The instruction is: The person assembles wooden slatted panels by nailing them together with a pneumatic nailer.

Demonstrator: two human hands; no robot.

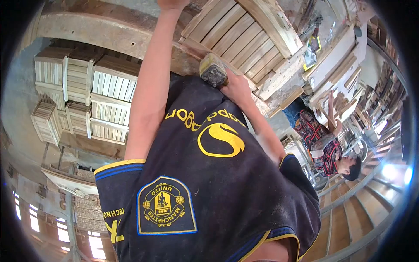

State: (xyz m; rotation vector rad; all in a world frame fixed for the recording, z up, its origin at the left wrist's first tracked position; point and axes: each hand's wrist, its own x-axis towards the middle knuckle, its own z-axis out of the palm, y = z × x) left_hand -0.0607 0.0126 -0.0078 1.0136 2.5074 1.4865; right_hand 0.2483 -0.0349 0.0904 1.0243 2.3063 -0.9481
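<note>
My right hand (238,90) is closed around a mallet (213,71) with a blocky, worn head, held close in front of my shirt; its handle is mostly hidden. Just beyond it lies a slatted wooden panel (240,37) with a thick frame, its near edge close to the mallet. Of my left hand (173,3), only the part by the wrist shows at the top edge, left of the panel. The fingers there are out of view.
Stacks of slatted wooden panels (111,94) stand to the left, beyond a long wooden beam (96,30). At the right, another person (321,139) works beside boards (345,83). A yellow-and-black item (312,52) lies past the panel.
</note>
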